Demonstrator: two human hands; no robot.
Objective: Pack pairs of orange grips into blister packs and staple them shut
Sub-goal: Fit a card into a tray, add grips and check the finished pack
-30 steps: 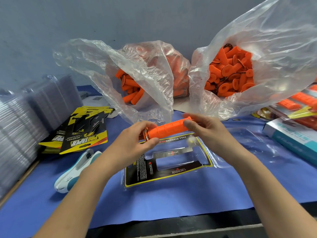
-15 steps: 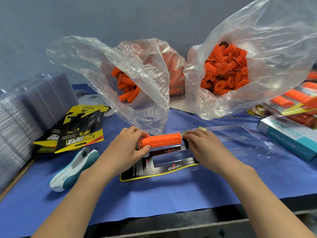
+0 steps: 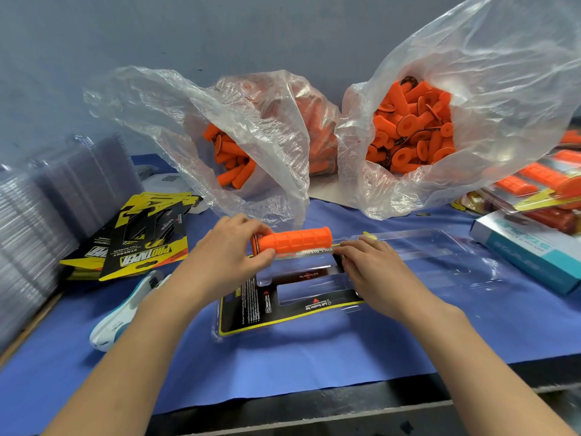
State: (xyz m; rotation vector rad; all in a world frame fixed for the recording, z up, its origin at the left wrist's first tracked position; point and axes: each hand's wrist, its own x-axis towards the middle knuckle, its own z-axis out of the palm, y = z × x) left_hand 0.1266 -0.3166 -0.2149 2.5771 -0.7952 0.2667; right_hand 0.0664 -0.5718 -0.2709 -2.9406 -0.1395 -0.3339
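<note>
The left hand (image 3: 229, 250) is clamping its thumb and curled fingers round the flanged end of one orange grip (image 3: 298, 240). It is holding the grip at the far edge of the blister pack (image 3: 239, 325), over the far cavity. Whether the grip is already sitting in that cavity is hard to tell. The right hand (image 3: 374, 265) is resting bent fingertips on the pack just past the grip's plain end. I cannot tell whether they are pinching the plastic or only pressing it flat.

The grip is lying level, its long axis running left to right along the pack's far edge. Its flange is pointing left and its plain end right, toward the right hand. It is looking like ribbed rubber: light, soft, tacky and not fragile. Taking hold at the flange or mid-barrel should serve, and a downward push along the barrel is probably going to seat it. The pack is looking thin, springy and slippery, so it is likely needing steadying at its rim.

The pack's clear lid half (image 3: 440, 256) is lying open to the pack's right. A white and teal stapler (image 3: 125, 309) is lying left of the pack on the blue counter (image 3: 283, 357). Beyond the pack, two open plastic bags (image 3: 487, 99) are holding more orange grips.
</note>
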